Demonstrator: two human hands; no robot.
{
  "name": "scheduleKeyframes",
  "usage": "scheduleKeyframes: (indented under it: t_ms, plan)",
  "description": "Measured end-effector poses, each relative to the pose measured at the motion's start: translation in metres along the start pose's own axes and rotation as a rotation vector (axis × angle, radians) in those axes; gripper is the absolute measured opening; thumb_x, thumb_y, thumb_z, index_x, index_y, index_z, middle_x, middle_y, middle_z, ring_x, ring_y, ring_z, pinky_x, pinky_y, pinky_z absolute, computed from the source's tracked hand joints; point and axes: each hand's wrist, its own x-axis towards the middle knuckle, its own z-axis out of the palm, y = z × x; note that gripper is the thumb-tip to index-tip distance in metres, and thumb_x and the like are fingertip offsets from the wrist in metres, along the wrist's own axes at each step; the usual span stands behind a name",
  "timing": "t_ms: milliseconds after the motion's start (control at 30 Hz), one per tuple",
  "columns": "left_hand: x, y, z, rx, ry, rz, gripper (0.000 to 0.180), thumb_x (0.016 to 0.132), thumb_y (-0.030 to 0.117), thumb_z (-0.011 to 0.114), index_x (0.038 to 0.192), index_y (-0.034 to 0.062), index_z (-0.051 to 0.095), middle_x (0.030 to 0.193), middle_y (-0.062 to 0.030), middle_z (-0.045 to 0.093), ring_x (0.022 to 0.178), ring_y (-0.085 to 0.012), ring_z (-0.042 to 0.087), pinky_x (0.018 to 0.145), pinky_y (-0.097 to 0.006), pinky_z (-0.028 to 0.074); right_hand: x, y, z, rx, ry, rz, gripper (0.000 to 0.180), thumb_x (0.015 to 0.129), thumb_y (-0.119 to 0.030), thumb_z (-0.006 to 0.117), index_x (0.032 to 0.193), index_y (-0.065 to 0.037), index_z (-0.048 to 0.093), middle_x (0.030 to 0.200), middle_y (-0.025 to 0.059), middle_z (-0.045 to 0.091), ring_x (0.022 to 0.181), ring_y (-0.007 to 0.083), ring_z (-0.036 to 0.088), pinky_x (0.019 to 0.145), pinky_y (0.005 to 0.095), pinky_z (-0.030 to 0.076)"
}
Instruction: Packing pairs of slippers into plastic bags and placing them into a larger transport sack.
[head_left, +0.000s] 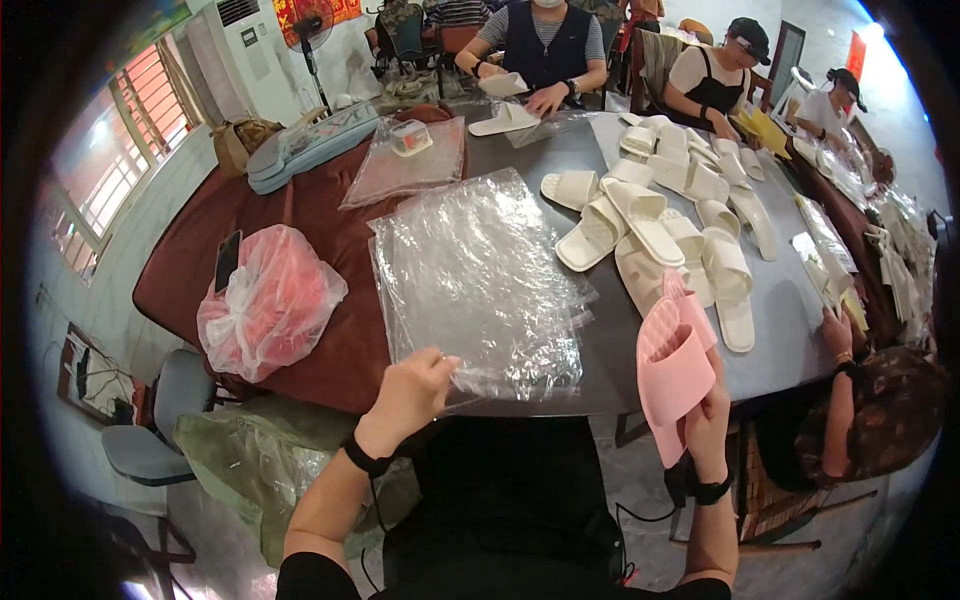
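Head view: right hand (708, 415) grips a pair of pink slippers (672, 375), fingers wrapped about them at the lower end; the pair is held tilted, toe ends up, at the near edge of the table (600, 345), in front of the white slippers (640, 215); left hand (420, 382), fingers bent, has its grip closed on the near edge of the flat clear bags (480, 285); these lie overlapping, partly on the table's grey top, partly on a brown cloth (190, 235); white slippers lie heaped right of the bags, some resting on others; left of the bags, on the cloth, a knotted translucent sack (290, 310) with pink contents, a dark phone (228, 262) against its left side; farther back, a light blue case (310, 145); across the table, a person in a dark vest (545, 50) handles further white slippers; greenish plastic (250, 470) lies below the near edge at left.
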Motion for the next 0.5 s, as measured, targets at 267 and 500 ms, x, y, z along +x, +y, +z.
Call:
scheduleKeyframes:
  t_ms: [267, 500]
  plan:
    - [-0.004, -0.002, -0.033, -1.035, 0.635, -0.398, 0.013, 0.103, 0.0, 0.05, 0.106, 0.004, 0.062, 0.094, -0.0038, 0.064, 0.088, -0.0186, 0.069, 0.076, -0.035, 0.063, -0.012, 0.007, 0.001, 0.025, 0.036, -0.003, 0.036, 0.092, 0.01, 0.05, 0.127, 0.01, 0.062, 0.157, 0.0165, 0.043, 0.139, 0.0276, 0.048, 0.111, 0.0341, 0.039]
    - [-0.012, 0.014, 0.002, -1.779, 0.626, -0.778, 0.012, 0.104, 0.007, 0.045, 0.104, 0.001, 0.056, 0.108, -0.0218, 0.071, 0.107, -0.0347, 0.07, 0.097, -0.043, 0.056, 0.023, -0.009, 0.042, -0.095, -0.155, -0.122, 0.039, 0.089, 0.008, 0.05, 0.126, 0.009, 0.062, 0.152, 0.0216, 0.045, 0.139, 0.0327, 0.048, 0.111, 0.0376, 0.039]
